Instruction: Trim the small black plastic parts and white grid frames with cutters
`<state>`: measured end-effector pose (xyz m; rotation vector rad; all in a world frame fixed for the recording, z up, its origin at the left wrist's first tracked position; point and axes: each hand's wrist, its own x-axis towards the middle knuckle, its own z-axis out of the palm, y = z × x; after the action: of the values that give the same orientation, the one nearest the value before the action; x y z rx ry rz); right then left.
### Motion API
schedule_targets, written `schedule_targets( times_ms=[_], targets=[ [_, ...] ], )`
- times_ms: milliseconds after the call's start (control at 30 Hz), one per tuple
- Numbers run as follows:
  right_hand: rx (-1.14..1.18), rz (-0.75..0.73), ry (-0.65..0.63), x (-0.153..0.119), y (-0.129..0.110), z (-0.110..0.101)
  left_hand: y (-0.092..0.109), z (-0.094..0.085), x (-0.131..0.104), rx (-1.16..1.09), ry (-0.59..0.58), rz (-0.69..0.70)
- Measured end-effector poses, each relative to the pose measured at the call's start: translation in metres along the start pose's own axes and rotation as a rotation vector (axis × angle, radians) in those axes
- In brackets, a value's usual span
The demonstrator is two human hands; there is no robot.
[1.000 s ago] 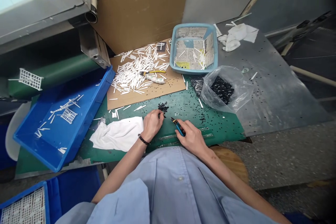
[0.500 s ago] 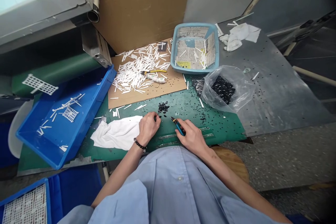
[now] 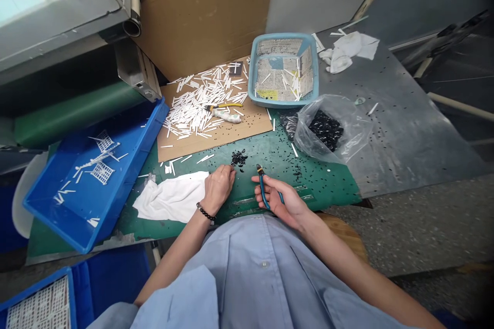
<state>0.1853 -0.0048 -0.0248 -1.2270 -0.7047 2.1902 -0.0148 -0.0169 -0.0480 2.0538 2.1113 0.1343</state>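
Note:
Blue-handled cutters [image 3: 263, 189] lie in my right hand [image 3: 280, 199], which is turned partly palm up with the fingers around the handles; the cutter tips point away from me. My left hand [image 3: 219, 185] rests closed on the green mat [image 3: 208, 157], its fingertips at the near edge of a small pile of black pieces [image 3: 239, 158]. Whatever its fingers may pinch is too small to make out. A black bead bracelet [image 3: 206, 212] circles the left wrist. Beside that hand lies a white cloth [image 3: 172, 198].
White sticks [image 3: 196, 105] and yellow-handled pliers [image 3: 227, 105] lie on cardboard [image 3: 254, 122]. Behind are a light-blue basket [image 3: 251, 79] and a clear bag [image 3: 353, 136] of black pieces. A blue tray [image 3: 50, 205] holds white lattice parts [image 3: 103, 170].
My right hand has rolled palm up, and the cutters now point more straight ahead. A white lattice part that was in the air at the left is now in the blue tray.

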Motion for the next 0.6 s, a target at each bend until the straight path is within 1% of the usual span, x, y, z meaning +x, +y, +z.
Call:
schedule_targets(
  times_ms=[33, 67, 133, 233, 300, 333, 367, 433, 467, 533, 600],
  targets=[
    [0.134, 0.073, -0.087, -0.002, -0.004, 0.002, -0.001, 0.001, 0.000, 0.007, 0.001, 0.007],
    [0.228, 0.101, -0.136, -0.003, -0.006, 0.004, -0.002, 0.001, 0.000, 0.013, 0.001, 0.015],
    [0.322, 0.094, -0.152, -0.004, -0.006, 0.006, -0.004, 0.002, -0.001, 0.017, 0.004, 0.029],
    [0.330, 0.076, -0.133, -0.004, -0.002, 0.006, -0.007, 0.004, -0.001, -0.007, 0.010, 0.041],
    [0.214, 0.017, -0.110, -0.003, 0.001, 0.005, -0.009, 0.004, -0.001, -0.040, 0.003, 0.047],
    [0.086, -0.037, -0.095, -0.002, 0.001, 0.004, -0.010, 0.005, -0.001, -0.064, 0.000, 0.047],
    [-0.094, -0.107, -0.070, -0.002, 0.001, 0.002, -0.010, 0.005, 0.000, -0.094, -0.001, 0.041],
    [-0.542, -0.283, 0.002, -0.002, 0.000, -0.002, -0.009, 0.004, 0.001, -0.199, 0.009, -0.006],
    [-0.766, -0.387, 0.037, -0.001, 0.000, -0.003, -0.007, 0.003, 0.001, -0.284, 0.010, -0.055],
    [-1.146, -0.593, 0.095, -0.001, -0.001, -0.007, -0.005, -0.001, 0.003, -0.528, -0.023, -0.167],
    [-1.427, -0.743, 0.122, 0.000, -0.002, -0.009, -0.003, -0.006, 0.005, -0.815, -0.115, -0.255]
  ],
)
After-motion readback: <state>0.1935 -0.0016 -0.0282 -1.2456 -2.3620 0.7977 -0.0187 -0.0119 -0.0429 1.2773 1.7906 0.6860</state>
